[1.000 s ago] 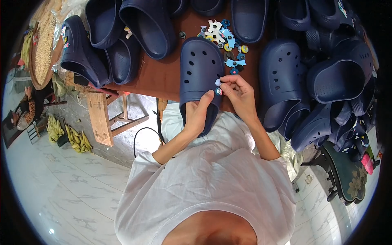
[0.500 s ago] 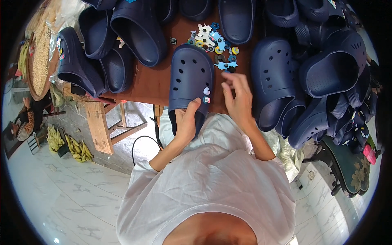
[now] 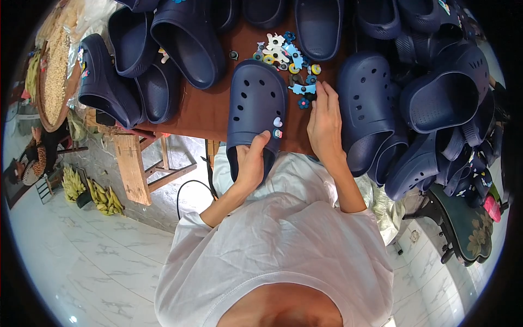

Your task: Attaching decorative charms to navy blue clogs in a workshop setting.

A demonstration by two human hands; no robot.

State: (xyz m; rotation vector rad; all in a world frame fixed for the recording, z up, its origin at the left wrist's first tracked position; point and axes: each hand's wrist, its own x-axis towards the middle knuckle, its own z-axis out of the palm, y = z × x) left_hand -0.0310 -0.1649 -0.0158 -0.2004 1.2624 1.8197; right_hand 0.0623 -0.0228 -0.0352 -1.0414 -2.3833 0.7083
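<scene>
Compared with the frame half a second before, I noted that the right hand (image 3: 325, 121) had moved off the navy clog (image 3: 256, 111) and up to the pile of charms (image 3: 289, 54), while the left hand (image 3: 251, 163) had stayed on the clog's heel end.

From the left: a flat woven tray of grain (image 3: 54, 82) sat at the table's far left edge, with bunches of bananas (image 3: 90, 188) on the floor below it. Next came loose navy clogs (image 3: 147, 60) on the brown wooden table (image 3: 204, 111). I saw no packages, labels or signs.

The left hand was clamped on the navy clog, thumb over its rim. The clog lay upright at the table's near edge, centre, with two small charms (image 3: 278, 127) fitted on its right side. The right hand lay fingers together, fingertips touching a blue charm (image 3: 303, 89); I could not tell whether it gripped it. A heap of navy clogs (image 3: 436, 103) filled the right.
</scene>
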